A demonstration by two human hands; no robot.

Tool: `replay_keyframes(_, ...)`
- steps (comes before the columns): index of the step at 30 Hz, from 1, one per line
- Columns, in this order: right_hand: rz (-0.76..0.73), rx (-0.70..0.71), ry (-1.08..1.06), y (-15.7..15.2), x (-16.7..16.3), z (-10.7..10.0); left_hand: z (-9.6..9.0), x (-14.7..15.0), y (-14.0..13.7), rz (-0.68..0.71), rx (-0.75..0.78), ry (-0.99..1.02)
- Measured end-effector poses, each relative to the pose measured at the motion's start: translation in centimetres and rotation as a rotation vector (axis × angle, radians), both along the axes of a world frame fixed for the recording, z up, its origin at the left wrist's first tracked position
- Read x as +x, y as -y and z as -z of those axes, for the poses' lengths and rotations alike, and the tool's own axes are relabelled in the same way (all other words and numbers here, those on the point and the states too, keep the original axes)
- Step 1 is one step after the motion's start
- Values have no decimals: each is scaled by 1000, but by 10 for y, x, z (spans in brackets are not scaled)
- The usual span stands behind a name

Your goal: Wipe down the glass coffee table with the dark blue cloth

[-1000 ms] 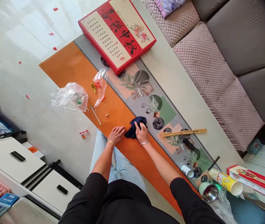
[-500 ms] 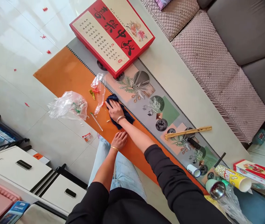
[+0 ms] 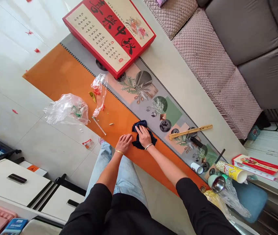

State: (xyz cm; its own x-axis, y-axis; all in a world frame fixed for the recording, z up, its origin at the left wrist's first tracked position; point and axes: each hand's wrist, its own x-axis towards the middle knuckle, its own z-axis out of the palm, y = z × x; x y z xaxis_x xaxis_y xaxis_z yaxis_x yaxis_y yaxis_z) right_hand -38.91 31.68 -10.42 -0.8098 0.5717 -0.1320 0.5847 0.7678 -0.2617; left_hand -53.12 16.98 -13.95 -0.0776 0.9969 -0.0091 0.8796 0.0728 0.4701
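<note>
My right hand (image 3: pixel 144 136) presses down on a bunched dark blue cloth (image 3: pixel 152 138), closed on it against the orange table surface (image 3: pixel 129 114). The cloth lies beside the patterned grey strip. My left hand (image 3: pixel 124 143) rests flat and open at the table's near edge, holding nothing, a short way left of the cloth. Farther left are a thin clear stick (image 3: pixel 99 126), a small pale scrap (image 3: pixel 111 124) and a crumpled clear wrapper (image 3: pixel 99 94) with red bits. A clear plastic bag (image 3: pixel 66 109) hangs over the near edge.
A large red gift box (image 3: pixel 109 36) sits at the far end. To the right are a bamboo back scratcher (image 3: pixel 190 132), a white cup (image 3: pixel 197 168), a popcorn cup (image 3: pixel 231 171) and a metal-lined cup (image 3: pixel 216 183). A sofa (image 3: pixel 209 58) stands behind; red scraps dot the floor.
My right hand has slid right and nearer me along the table, and the cloth has moved with it. My left hand stays at the near edge. The view has shifted slightly.
</note>
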Motion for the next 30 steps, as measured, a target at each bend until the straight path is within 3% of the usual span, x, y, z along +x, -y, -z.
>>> replay_keyframes(6,-63,-4,-123,-44,-149,17,5,0,2,16,-26,-10)
replay_keyframes(8,-56,-1,-154,-55,-179,21,5,0,3,15,-26,-19)
replay_keyframes(11,-65,-19,-156,-53,-165,19,4,-1,2,10,-33,-17)
replay_keyframes(16,-65,-30,-31,-20,-59,4,3,-1,1,4,-17,24)
replay_keyframes(18,-60,-27,16,-13,-40,0,3,0,0,-1,-15,53)
replay_keyframes(21,-57,-21,17,-20,-58,2,4,1,1,1,-34,89)
replay_keyframes(27,-62,-8,-74,-66,-157,16,8,1,3,13,-55,65)
replay_keyframes(30,-71,-3,-88,-70,-153,14,9,1,4,9,-50,48)
